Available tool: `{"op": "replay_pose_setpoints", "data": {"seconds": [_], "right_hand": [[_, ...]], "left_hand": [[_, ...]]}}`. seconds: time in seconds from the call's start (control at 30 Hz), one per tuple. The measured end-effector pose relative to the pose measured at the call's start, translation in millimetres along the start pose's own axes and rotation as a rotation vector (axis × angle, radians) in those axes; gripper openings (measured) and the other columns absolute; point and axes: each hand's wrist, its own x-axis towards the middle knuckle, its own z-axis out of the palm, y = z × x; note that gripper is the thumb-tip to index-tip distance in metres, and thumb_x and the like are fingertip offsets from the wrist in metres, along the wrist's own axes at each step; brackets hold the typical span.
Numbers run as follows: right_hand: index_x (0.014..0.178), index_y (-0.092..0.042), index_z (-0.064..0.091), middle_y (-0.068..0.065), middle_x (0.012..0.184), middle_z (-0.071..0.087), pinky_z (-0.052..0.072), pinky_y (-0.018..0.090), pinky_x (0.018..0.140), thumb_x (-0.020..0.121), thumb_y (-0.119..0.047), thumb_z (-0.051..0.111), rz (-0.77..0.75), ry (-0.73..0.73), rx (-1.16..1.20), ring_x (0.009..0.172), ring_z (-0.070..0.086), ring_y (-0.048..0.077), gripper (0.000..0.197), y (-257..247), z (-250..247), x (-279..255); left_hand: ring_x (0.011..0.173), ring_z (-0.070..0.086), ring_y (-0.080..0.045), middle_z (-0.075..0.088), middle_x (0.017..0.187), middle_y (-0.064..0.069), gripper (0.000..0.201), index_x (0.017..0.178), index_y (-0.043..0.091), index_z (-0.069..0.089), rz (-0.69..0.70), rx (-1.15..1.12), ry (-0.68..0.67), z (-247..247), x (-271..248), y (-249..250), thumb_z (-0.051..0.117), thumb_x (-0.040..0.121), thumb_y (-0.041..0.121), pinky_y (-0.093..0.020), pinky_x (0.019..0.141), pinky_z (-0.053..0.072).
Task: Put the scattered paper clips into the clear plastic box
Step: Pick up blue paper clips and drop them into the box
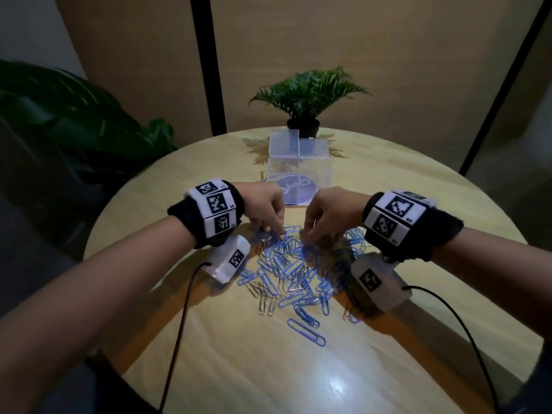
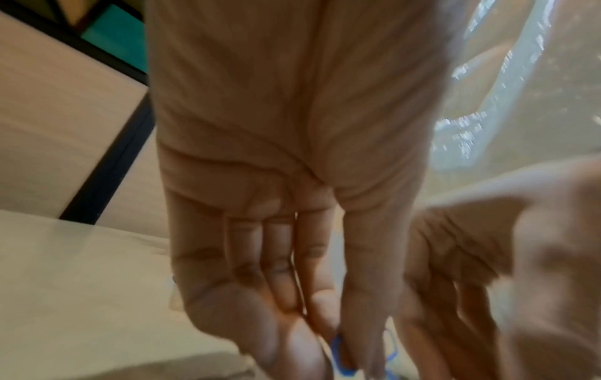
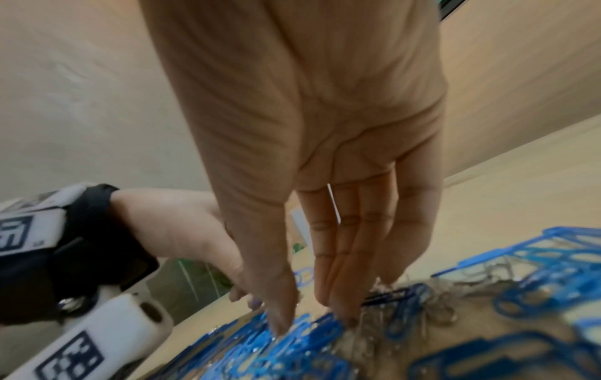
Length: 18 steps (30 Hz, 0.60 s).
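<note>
The left hand (image 1: 265, 209) reaches down at the far left edge of the paper clips (image 1: 294, 274), fingertips (image 2: 349, 360) pinching a blue clip. The right hand (image 1: 327, 218) points its fingers straight down into the heap's far middle, thumb and fingertips (image 3: 341, 312) touching clips; whether it has hold of any I cannot tell. The clips, mostly blue with some silver, lie heaped on the round table (image 1: 418, 204), just this side of the clear plastic box (image 1: 300, 171).
</note>
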Motion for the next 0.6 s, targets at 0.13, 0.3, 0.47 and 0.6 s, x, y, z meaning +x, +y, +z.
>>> {"op": "replay_pose_setpoints", "data": {"seconds": [0.13, 0.3, 0.47, 0.6], "right_hand": [[0.083, -0.02, 0.076, -0.002, 0.071, 0.066, 0.041, 0.021, 0.058, 0.061, -0.045, 0.083, -0.114, 0.073, -0.15, 0.066, 0.054, 0.011, 0.034, -6, 12, 2], [0.086, -0.019, 0.075, 0.0, 0.079, 0.07, 0.041, 0.022, 0.06, 0.074, -0.034, 0.076, -0.126, 0.024, -0.172, 0.071, 0.056, 0.012, 0.019, -6, 6, 0], [0.076, -0.013, 0.065, 0.0, 0.068, 0.067, 0.052, 0.015, 0.057, 0.086, -0.012, 0.066, -0.01, -0.072, 0.351, 0.062, 0.062, 0.009, 0.01, 18, -3, -1], [0.087, -0.007, 0.064, 0.004, 0.067, 0.07, 0.054, 0.015, 0.055, 0.089, -0.001, 0.057, -0.014, -0.126, 0.745, 0.06, 0.066, 0.007, 0.009, 28, -4, -8]], "left_hand": [[0.046, 0.059, -0.005, 0.068, 0.056, -0.001, 0.007, 0.076, 0.003, 0.065, 0.004, -0.247, 0.032, -8, -6, -12, 0.068, 0.081, 0.001, -0.016, 0.051, 0.052], [0.063, 0.063, -0.016, 0.07, 0.064, -0.002, 0.035, 0.113, 0.016, 0.065, 0.092, -0.398, -0.03, -8, -16, -23, 0.065, 0.083, -0.003, -0.026, 0.067, 0.057], [0.066, 0.067, -0.017, 0.068, 0.074, -0.011, 0.014, 0.098, 0.005, 0.067, 0.098, -0.561, 0.012, -1, -19, -25, 0.06, 0.087, -0.001, -0.027, 0.068, 0.058], [0.068, 0.07, -0.016, 0.072, 0.074, -0.006, 0.018, 0.097, -0.001, 0.06, 0.138, -0.756, 0.083, 4, -22, -24, 0.065, 0.082, 0.008, -0.022, 0.063, 0.058]]}}
